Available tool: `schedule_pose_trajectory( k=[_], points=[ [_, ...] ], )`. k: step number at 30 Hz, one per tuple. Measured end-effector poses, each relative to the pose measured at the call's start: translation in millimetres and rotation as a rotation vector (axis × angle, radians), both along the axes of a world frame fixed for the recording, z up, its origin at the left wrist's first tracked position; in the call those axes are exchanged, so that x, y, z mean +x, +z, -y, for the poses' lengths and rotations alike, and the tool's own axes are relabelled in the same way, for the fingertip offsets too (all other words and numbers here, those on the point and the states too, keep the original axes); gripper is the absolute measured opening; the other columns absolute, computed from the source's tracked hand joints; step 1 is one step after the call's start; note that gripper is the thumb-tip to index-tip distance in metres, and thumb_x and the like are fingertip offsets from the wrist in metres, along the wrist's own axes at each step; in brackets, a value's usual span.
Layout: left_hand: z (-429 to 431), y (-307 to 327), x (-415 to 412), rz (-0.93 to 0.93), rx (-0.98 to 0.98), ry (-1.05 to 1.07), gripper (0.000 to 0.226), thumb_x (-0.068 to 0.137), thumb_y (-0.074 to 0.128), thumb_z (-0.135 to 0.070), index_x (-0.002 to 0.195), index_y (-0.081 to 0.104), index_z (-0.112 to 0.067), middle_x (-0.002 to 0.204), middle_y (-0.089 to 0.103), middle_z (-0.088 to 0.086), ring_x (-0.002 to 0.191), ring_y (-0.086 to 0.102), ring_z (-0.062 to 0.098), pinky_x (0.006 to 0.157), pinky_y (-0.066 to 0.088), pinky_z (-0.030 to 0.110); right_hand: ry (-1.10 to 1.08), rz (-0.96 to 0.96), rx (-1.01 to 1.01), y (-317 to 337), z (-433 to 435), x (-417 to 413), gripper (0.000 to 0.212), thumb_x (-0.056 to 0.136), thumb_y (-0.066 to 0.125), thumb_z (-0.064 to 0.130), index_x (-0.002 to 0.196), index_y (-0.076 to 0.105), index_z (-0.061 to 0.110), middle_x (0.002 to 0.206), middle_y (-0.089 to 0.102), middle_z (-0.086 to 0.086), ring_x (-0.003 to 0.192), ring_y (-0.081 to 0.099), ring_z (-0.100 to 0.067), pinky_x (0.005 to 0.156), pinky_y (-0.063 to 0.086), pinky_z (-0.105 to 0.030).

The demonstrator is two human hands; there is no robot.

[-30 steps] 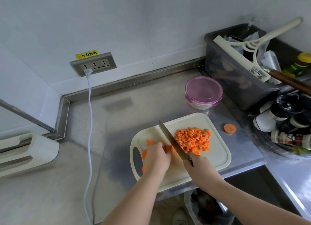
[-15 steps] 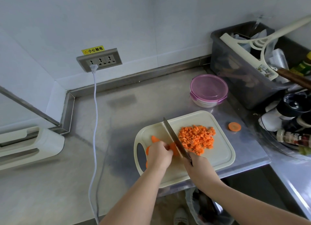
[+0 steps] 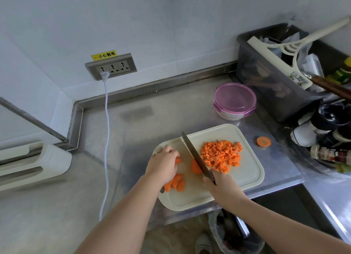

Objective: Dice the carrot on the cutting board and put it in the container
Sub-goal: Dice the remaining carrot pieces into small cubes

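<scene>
1. The left hand (image 3: 163, 164) lies knuckles-up over the left part of the cream plastic cutting board (image 3: 247, 170). Its fingers curl down onto a short orange carrot piece (image 3: 178, 160) that shows at its fingertips.
2. By its wrist lie a few long carrot strips (image 3: 175, 181), touching one another, close to the board's left rim.
3. The right hand (image 3: 222, 187) is clenched round the handle of a steel kitchen knife (image 3: 195, 155). The blade slants away from it to the far left, its tip near the board's far edge.
4. A half-round carrot slice (image 3: 195, 167) touches the blade's left side, between the two hands.
5. Beyond the right hand, right of the blade, sits a heap of diced carrot (image 3: 220, 155), with bare board on its right.
6. The round clear container with a purple lid (image 3: 234, 100), lid on, stands on the steel counter (image 3: 142, 139) well beyond the right hand, apart from the board.
7. A round carrot slice (image 3: 263, 141) lies off the board, to the right.
8. Left of the left hand, bare counter reaches to a white cable (image 3: 106, 120).
</scene>
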State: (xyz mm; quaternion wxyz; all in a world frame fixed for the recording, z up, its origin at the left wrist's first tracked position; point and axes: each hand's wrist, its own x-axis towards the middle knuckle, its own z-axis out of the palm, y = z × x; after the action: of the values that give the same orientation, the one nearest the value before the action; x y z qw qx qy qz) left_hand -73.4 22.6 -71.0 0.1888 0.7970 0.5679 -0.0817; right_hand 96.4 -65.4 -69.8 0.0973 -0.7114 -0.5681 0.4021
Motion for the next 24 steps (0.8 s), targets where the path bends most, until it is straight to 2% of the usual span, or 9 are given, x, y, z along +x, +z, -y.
schedule_pose_trajectory(
  k=[4, 6, 8, 11, 12, 14, 16, 21, 24],
  points=[
    [7, 1, -7, -0.059, 0.017, -0.007, 0.029, 0.094, 0.048, -0.024, 0.122, 0.055, -0.025, 0.127, 0.045, -0.003, 0.118, 0.046, 0.019, 0.097, 0.038, 0.031, 0.002, -0.014, 0.002, -2, 2, -2, 0.011, 0.103, 0.039, 0.029, 0.099, 0.045, 0.021, 0.076, 0.046, 0.012, 0.066, 0.043, 0.001, 0.053, 0.030, -0.014],
    [12, 3, -3, -0.037, 0.088, 0.041, 0.029, 0.094, 0.049, -0.026, 0.123, 0.055, -0.025, 0.126, 0.046, -0.004, 0.118, 0.045, 0.018, 0.096, 0.038, 0.029, -0.016, -0.031, 0.007, -4, 3, -3, 0.011, 0.102, 0.040, 0.029, 0.102, 0.047, 0.021, 0.075, 0.044, 0.013, 0.064, 0.042, 0.001, 0.053, 0.029, -0.014],
    [19, 6, 11, 0.111, 0.100, 0.177, 0.031, 0.094, 0.052, -0.025, 0.125, 0.055, -0.024, 0.126, 0.048, -0.005, 0.111, 0.052, 0.016, 0.090, 0.042, 0.027, -0.029, -0.033, 0.014, -5, 3, -3, 0.015, 0.102, 0.040, 0.028, 0.108, 0.050, 0.018, 0.075, 0.043, 0.014, 0.066, 0.042, -0.001, 0.054, 0.029, -0.014],
    [28, 4, 37, 0.313, -0.083, 0.377, 0.035, 0.091, 0.058, -0.023, 0.126, 0.056, -0.018, 0.122, 0.060, 0.000, 0.107, 0.059, 0.018, 0.088, 0.046, 0.028, -0.023, -0.017, 0.029, -5, 1, -2, 0.018, 0.102, 0.040, 0.027, 0.113, 0.051, 0.017, 0.087, 0.049, 0.010, 0.078, 0.047, -0.007, 0.064, 0.034, -0.016],
    [29, 1, 43, 0.336, -0.140, 0.422, 0.033, 0.091, 0.059, -0.022, 0.123, 0.058, -0.016, 0.118, 0.063, 0.001, 0.107, 0.059, 0.020, 0.088, 0.048, 0.030, -0.017, -0.010, 0.029, -5, 1, -2, 0.016, 0.102, 0.040, 0.027, 0.111, 0.050, 0.018, 0.090, 0.050, 0.009, 0.079, 0.048, -0.007, 0.067, 0.034, -0.016],
    [30, -6, 49, 0.363, -0.188, 0.493, 0.025, 0.090, 0.059, -0.023, 0.114, 0.063, -0.016, 0.108, 0.066, 0.002, 0.100, 0.061, 0.022, 0.083, 0.051, 0.034, 0.004, 0.011, 0.027, -6, 1, -2, 0.008, 0.102, 0.039, 0.026, 0.102, 0.046, 0.023, 0.083, 0.048, 0.012, 0.071, 0.046, -0.002, 0.060, 0.034, -0.012],
    [30, -12, 50, 0.400, -0.196, 0.553, 0.023, 0.091, 0.058, -0.023, 0.112, 0.065, -0.018, 0.106, 0.067, 0.001, 0.096, 0.062, 0.020, 0.077, 0.050, 0.031, 0.015, 0.028, 0.042, -7, 1, -3, 0.010, 0.102, 0.038, 0.025, 0.094, 0.044, 0.024, 0.076, 0.045, 0.013, 0.065, 0.045, 0.000, 0.056, 0.034, -0.013],
    [27, -15, 50, 0.490, -0.150, 0.659, 0.022, 0.093, 0.055, -0.015, 0.112, 0.066, -0.016, 0.107, 0.069, 0.002, 0.098, 0.063, 0.021, 0.078, 0.047, 0.028, 0.012, 0.018, 0.101, -9, -6, -9, 0.019, 0.102, 0.038, 0.022, 0.086, 0.048, 0.023, 0.074, 0.049, 0.008, 0.065, 0.049, -0.005, 0.061, 0.042, -0.018],
    [20, -15, 50, 0.498, -0.137, 0.681, 0.023, 0.092, 0.055, -0.013, 0.112, 0.067, -0.015, 0.105, 0.069, 0.004, 0.098, 0.063, 0.022, 0.077, 0.045, 0.026, 0.020, 0.030, 0.108, -9, -12, -9, 0.018, 0.102, 0.037, 0.023, 0.088, 0.048, 0.023, 0.075, 0.051, 0.007, 0.069, 0.053, -0.008, 0.068, 0.050, -0.024]
  ],
)
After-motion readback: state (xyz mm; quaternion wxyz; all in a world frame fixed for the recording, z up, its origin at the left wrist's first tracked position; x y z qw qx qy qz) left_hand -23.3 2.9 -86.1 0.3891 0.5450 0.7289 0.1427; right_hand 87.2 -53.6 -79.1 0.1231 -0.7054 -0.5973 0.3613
